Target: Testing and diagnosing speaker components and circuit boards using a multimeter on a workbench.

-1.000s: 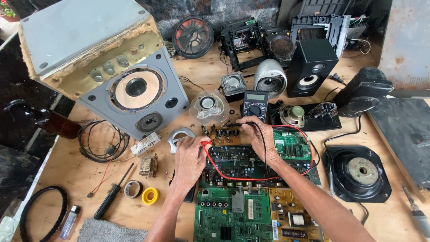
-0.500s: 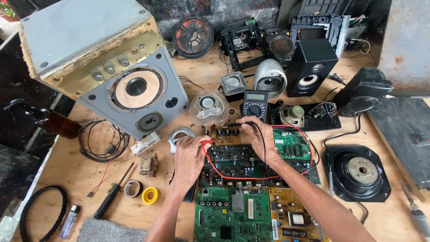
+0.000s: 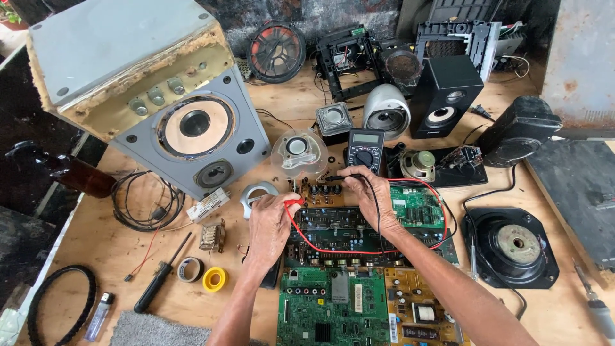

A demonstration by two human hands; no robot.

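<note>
1. The dark amplifier board (image 3: 339, 234) lay at the centre of the wooden bench (image 3: 128, 256), between the two hands and just above a green circuit board (image 3: 327, 307).
2. The left hand (image 3: 272, 227) had its fingers closed round the red probe (image 3: 293, 202), tip on the board's upper left edge.
3. The right hand (image 3: 371, 195) pinched the black probe (image 3: 336, 178), tip near the row of knobs.
4. Good practice called for steady tips on one contact each and leads (image 3: 320, 247) kept off neighbouring parts.
5. The multimeter (image 3: 364, 148) stood just beyond the board, display facing the person.
6. A grey speaker cabinet (image 3: 160, 102) stood well apart to the left.
</note>
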